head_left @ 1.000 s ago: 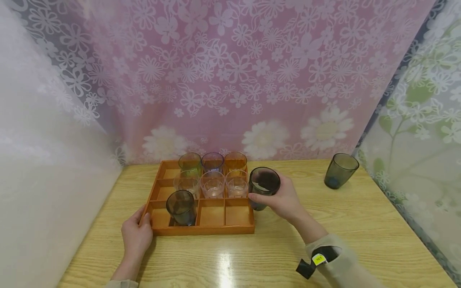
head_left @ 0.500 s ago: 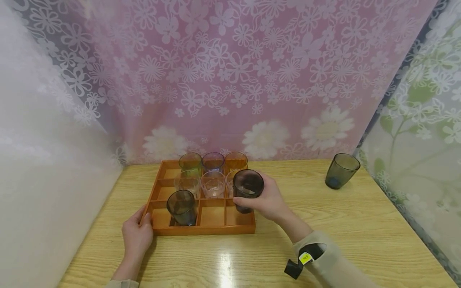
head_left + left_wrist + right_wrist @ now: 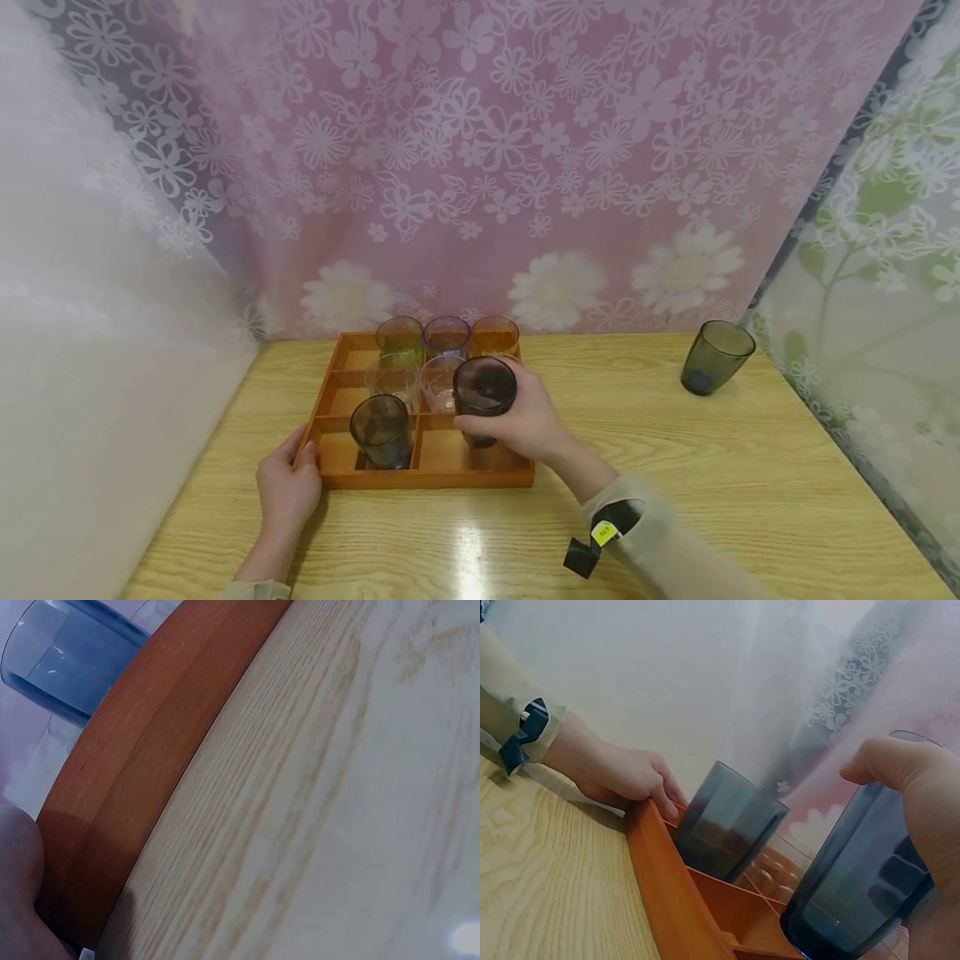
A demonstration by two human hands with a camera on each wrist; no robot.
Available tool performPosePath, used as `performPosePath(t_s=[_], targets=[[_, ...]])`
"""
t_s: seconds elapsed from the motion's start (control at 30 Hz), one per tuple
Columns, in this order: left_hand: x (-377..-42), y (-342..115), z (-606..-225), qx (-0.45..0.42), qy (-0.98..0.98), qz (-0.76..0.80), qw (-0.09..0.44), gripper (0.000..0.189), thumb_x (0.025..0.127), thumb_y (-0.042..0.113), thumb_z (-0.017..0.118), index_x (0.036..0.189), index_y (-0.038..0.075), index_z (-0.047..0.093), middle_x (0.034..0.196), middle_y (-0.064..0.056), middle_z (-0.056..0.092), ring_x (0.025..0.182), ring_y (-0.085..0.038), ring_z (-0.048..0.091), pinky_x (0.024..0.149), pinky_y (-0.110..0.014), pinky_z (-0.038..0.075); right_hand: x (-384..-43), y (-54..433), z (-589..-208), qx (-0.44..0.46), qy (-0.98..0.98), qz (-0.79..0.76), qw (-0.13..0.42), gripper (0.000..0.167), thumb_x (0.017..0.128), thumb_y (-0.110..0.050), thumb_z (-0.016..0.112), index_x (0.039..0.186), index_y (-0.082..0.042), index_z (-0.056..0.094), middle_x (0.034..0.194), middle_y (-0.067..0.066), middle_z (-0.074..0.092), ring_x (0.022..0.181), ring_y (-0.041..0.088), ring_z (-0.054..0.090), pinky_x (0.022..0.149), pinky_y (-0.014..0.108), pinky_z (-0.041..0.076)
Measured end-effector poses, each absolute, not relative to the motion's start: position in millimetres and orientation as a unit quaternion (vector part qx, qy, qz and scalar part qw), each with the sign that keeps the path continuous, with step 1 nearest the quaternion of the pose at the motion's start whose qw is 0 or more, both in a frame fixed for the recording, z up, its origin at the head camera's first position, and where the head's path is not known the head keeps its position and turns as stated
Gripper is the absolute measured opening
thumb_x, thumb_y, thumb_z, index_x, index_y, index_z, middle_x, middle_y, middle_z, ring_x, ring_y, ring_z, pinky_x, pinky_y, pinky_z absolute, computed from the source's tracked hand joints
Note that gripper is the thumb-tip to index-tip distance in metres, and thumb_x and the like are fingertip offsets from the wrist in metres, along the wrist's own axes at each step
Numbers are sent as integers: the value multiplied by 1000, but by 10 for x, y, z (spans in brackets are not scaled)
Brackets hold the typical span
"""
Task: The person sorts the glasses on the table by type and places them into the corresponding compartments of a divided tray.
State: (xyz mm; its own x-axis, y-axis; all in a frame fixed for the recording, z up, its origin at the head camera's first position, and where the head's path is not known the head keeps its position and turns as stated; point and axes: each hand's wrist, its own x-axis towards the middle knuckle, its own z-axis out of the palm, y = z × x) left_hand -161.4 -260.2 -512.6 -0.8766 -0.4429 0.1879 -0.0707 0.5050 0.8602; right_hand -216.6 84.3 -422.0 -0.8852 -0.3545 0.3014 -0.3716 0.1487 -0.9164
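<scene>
My left hand (image 3: 288,487) grips the left side of a divided wooden tray (image 3: 427,480) near its front corner; in the right wrist view, its thumb lies over the rim. My right hand (image 3: 528,421) holds a dark tinted drinking glass (image 3: 483,392) over the front row, right of centre. In the right wrist view the thumb and fingers wrap round this held glass (image 3: 855,870), which is apart from the tray's front wall. A matching dark glass (image 3: 381,429) stands slightly tilted in a front-row compartment to the left. The left wrist view shows only a bit of my hand at the tray's edge.
Green (image 3: 399,337), purple (image 3: 447,335) and amber glasses (image 3: 495,335) fill part of the back row. Clear glasses (image 3: 392,383) stand in the middle row, partly hidden by my right hand. Another dark glass (image 3: 717,358) stands on the wooden table (image 3: 637,375) at far right. Floral curtains surround the table.
My right hand has carried the dark glass leftward, from beside the tray's right edge to above the front row. My left hand and the tray have stayed in place.
</scene>
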Motion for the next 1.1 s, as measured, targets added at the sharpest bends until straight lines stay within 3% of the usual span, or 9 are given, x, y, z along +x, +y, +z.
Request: performPosePath(t_s=[0.13,0.3,0.33,0.47,0.57,0.7,0.77,0.97,1.1], targets=[[-1608,-2600,-5115,151,-843,-477,197,37,103,-1,59,139,-9,64,135,-28,65,129,-39,60,90,-7,41,-2178,747,-4258,243,-757,607,3,60,77,-18,97,129,-11,69,120,7,71,110,28,68,95,51,56],[-1610,-2607,-5117,150,-843,-479,193,38,104,0,57,141,-9,63,136,-29,64,129,-39,60,94,-17,47,-2175,640,-4305,243,-757,606,-3,59,77,-20,97,129,-13,68,119,4,71,109,26,69,94,49,56],[-1612,-2608,-5118,150,-843,-480,192,38,104,0,57,141,-9,62,137,-29,64,129,-40,59,97,-24,49,-2171,621,-4311,241,-759,605,-4,59,77,-21,97,128,-13,68,119,3,71,108,25,69,93,48,57],[-1619,-2617,-5130,147,-839,-487,193,38,104,-1,58,141,-9,62,137,-29,64,129,-40,59,86,-4,41,-2160,547,-4342,242,-761,602,-4,59,77,-23,97,127,-14,68,119,4,71,107,24,69,91,47,57],[-1619,-2617,-5132,145,-837,-491,195,38,104,-2,58,140,-10,63,137,-29,64,129,-40,60,83,0,37,-2163,491,-4368,252,-756,604,-4,59,77,-23,97,128,-17,68,119,4,71,108,26,69,91,47,57],[-1622,-2617,-5136,147,-839,-487,193,38,104,-1,57,141,-9,62,137,-28,64,129,-39,59,98,-23,49,-2166,428,-4407,263,-756,599,-4,60,77,-25,97,130,-21,68,118,-2,71,108,20,68,93,45,56],[-1625,-2622,-5141,150,-842,-482,190,39,104,0,57,142,-9,62,137,-28,64,131,-39,58,104,-36,49,-2161,401,-4427,263,-759,595,-9,62,77,-26,97,131,-22,67,117,-6,71,108,17,68,93,44,56],[-1626,-2625,-5149,154,-846,-475,188,39,105,1,57,142,-8,62,136,-26,65,130,-36,58,104,-33,48,-2155,342,-4509,262,-761,593,-16,60,77,-27,97,130,-23,68,116,-9,71,107,13,68,93,42,57],[-1633,-2627,-5158,148,-846,-475,194,39,104,0,57,142,-9,62,136,-27,64,131,-38,58,106,-51,47,-2149,326,-4574,255,-765,591,-15,61,75,-27,98,128,-22,69,115,-11,71,106,12,67,94,42,56]])
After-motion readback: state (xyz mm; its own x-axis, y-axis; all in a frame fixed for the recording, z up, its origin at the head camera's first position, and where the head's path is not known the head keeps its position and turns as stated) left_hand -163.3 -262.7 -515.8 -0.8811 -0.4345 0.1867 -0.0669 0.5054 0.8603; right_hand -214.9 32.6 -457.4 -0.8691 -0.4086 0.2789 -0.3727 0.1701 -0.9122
